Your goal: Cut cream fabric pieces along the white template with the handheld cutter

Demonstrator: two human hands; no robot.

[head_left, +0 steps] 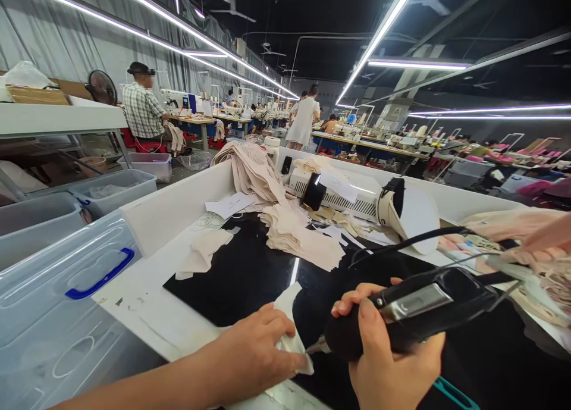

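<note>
- Holding a black handheld tool (414, 315), the right hand (392, 362) has its grip closed around the thick body, thumb on top near a shiny metal plate.
- A metal tip at the tool's front end points to the left and touches, or almost touches, a small pale fabric piece (289, 332).
- The left hand (254, 353) lies flat on this fabric piece, fingers pressing it down on the black mat (241, 273) — its grip is not closed around anything.
- The fabric piece lies at the near edge of the white desk (147, 303), between the two hands.
- A black cable (401, 240) goes from the tool's rear part toward the back of the desk.
- Further back lie a stack of beige cut pieces (294, 231) and a white machine (357, 199) with a grille.
- On the left, beside the desk, stands a clear plastic bin (53, 315) with a blue handle.
- Other people sit and stand at sewing stations far behind — well apart from these hands.
</note>
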